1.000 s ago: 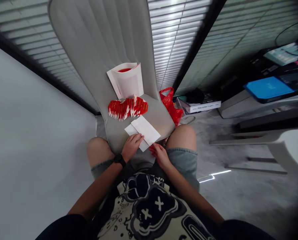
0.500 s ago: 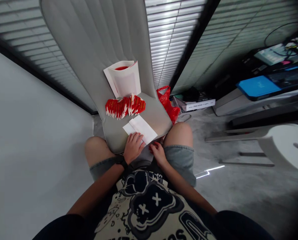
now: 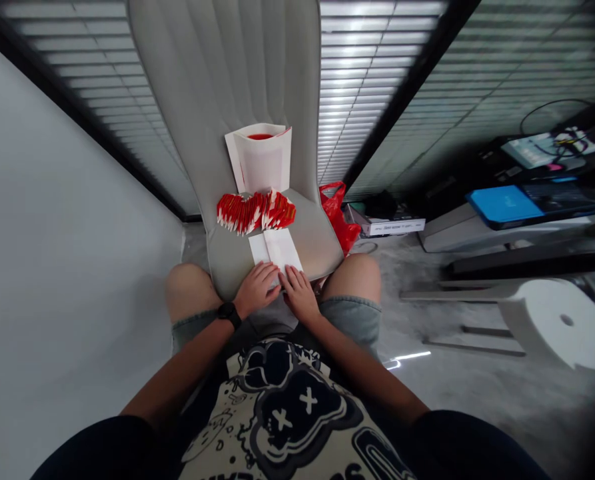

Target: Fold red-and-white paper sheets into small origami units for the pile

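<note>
A folded white paper (image 3: pixel 280 248) lies at the front of the grey chair seat (image 3: pixel 317 233), a fold line running across it. My left hand (image 3: pixel 258 288) rests flat on its near left part, fingers stretched out. Beside it, my right hand (image 3: pixel 300 293) lays extended fingers on the near right edge. Both hands cover the paper's near side. Behind the paper, a fanned row of red and white folded papers (image 3: pixel 240 215) spreads over the seat. An open white paper pouch (image 3: pixel 263 167) with red inside leans on the backrest.
A red plastic bag (image 3: pixel 338 217) sits right of the chair, near a flat box (image 3: pixel 394 227). Farther right are a white stool (image 3: pixel 542 313) and a blue-topped item (image 3: pixel 504 203). A white wall (image 3: pixel 67 267) stands left.
My right hand has moved from beside my right knee up onto the paper's near edge. My left hand stays on the paper, which now appears turned slightly. The camera view has shifted.
</note>
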The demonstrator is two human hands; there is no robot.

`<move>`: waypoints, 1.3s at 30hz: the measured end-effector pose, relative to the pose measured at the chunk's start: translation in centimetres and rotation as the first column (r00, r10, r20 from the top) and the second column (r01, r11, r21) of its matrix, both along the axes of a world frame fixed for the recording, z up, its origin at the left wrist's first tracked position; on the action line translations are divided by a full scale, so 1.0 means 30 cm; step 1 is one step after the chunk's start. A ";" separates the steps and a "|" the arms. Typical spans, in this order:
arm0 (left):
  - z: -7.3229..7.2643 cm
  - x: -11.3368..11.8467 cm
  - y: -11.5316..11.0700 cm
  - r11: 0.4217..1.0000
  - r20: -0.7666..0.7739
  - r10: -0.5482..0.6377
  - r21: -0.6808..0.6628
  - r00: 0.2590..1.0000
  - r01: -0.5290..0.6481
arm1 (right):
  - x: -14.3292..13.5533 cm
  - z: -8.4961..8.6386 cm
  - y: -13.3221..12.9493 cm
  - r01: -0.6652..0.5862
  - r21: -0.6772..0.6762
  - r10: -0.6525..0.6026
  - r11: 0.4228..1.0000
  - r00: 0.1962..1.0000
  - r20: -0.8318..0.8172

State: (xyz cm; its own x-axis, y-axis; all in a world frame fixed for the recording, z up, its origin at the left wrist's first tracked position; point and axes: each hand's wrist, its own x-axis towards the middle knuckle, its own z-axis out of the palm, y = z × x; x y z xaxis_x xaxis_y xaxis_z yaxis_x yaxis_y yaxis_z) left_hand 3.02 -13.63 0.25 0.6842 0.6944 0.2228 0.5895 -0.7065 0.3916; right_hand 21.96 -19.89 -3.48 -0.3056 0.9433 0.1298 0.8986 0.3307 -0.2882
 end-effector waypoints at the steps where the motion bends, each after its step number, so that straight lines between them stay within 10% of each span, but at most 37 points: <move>1: -0.008 0.007 -0.025 1.000 -0.009 0.013 -0.001 1.000 -0.013 | -0.001 -0.009 0.006 -0.004 0.013 0.004 1.000 1.000 0.010; 14: -0.111 0.038 -0.131 0.980 -0.067 0.174 0.110 0.982 -0.166 | -0.012 -0.028 -0.014 -0.003 0.085 0.008 0.996 0.998 -0.059; 25: -0.054 0.022 -0.114 0.987 -0.028 0.143 0.084 0.989 -0.141 | 0.022 0.037 0.011 -0.036 0.059 0.048 0.998 0.974 -0.221; 39: 0.081 -0.010 0.057 0.960 -0.034 0.064 -0.272 0.997 -0.071 | 0.099 0.065 0.172 -0.104 -0.113 0.023 0.988 0.826 -0.563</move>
